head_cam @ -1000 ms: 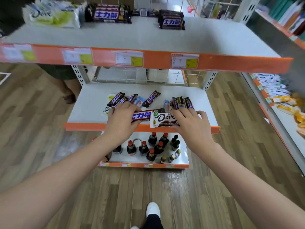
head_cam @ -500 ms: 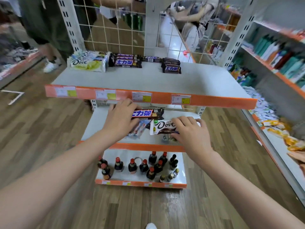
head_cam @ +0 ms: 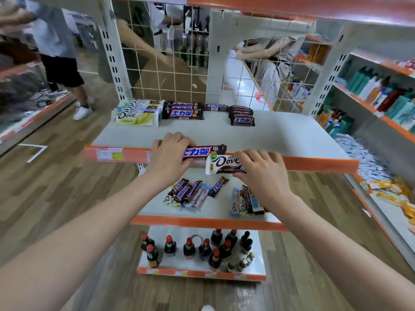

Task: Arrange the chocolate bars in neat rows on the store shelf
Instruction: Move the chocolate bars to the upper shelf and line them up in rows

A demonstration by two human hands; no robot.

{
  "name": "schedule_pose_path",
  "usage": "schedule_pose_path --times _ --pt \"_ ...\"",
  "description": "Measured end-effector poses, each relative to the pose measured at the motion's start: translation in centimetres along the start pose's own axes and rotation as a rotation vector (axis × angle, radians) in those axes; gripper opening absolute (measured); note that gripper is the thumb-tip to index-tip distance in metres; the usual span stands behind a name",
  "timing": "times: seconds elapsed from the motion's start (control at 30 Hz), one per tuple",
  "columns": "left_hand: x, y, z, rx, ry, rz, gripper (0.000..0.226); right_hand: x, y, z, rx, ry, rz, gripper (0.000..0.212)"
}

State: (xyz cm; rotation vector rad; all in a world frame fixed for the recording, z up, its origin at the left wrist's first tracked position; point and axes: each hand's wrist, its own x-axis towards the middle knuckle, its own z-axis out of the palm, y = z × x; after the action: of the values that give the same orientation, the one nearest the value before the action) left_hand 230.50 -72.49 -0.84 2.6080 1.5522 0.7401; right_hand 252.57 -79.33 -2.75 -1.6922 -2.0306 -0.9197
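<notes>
Evidently mid-transfer, the left hand (head_cam: 167,153) grips a Snickers bar (head_cam: 203,151) and the right hand (head_cam: 260,169) pinches a Dove bar (head_cam: 222,164) at the upper shelf's (head_cam: 280,135) front edge, each next needing its matching rear stack.

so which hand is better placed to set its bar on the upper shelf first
Left. The left hand already holds its Snickers bar over the upper shelf edge; the right hand holds the Dove bar lower, below it.

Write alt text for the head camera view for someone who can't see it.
A person's left hand holds a Snickers bar and the right hand a Dove bar at the front edge of an upper shelf. Neat chocolate stacks sit at its back; loose bars lie below.
</notes>
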Motion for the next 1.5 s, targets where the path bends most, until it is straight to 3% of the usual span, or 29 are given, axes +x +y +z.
schedule_pose_path --times 0.63,0.87,1.5 --pt "12.3 -6.4 3.6 0.016 -0.005 -0.085 0.034 10.8 4.2 10.8 -0.047 0.074 -0.041 0.051" --pt "16.2 -8.3 5.1 0.007 -0.031 -0.166 0.034 14.5 5.1 14.0 0.022 0.025 -0.043 0.053" --pt "19.2 -11.2 7.4 -0.017 -0.069 -0.202 0.046 16.8 5.1 17.4 0.062 -0.002 -0.056 0.050"
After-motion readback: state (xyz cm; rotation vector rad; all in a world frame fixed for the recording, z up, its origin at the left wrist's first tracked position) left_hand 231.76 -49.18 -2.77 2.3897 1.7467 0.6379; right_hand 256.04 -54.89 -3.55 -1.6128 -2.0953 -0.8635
